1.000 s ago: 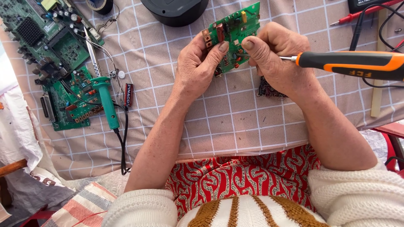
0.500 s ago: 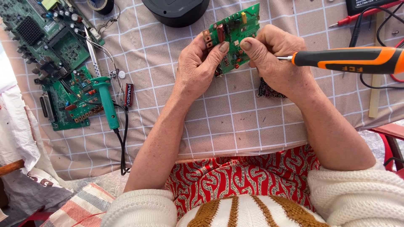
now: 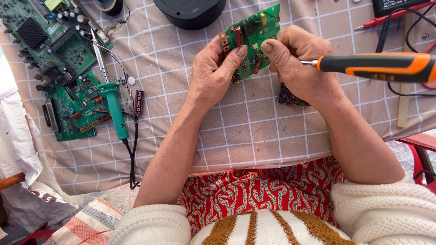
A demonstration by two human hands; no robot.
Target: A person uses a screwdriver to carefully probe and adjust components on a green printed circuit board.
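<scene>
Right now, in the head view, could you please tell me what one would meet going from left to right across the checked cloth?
Large green circuit boards → green-handled soldering iron → left hand → small green circuit board → right hand → orange-and-black screwdriver handle.

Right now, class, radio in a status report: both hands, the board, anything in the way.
Left hand grips small green circuit board. Right hand grips board too, orange-and-black screwdriver tucked in it. Dark woven patch lies beneath right hand.
</scene>
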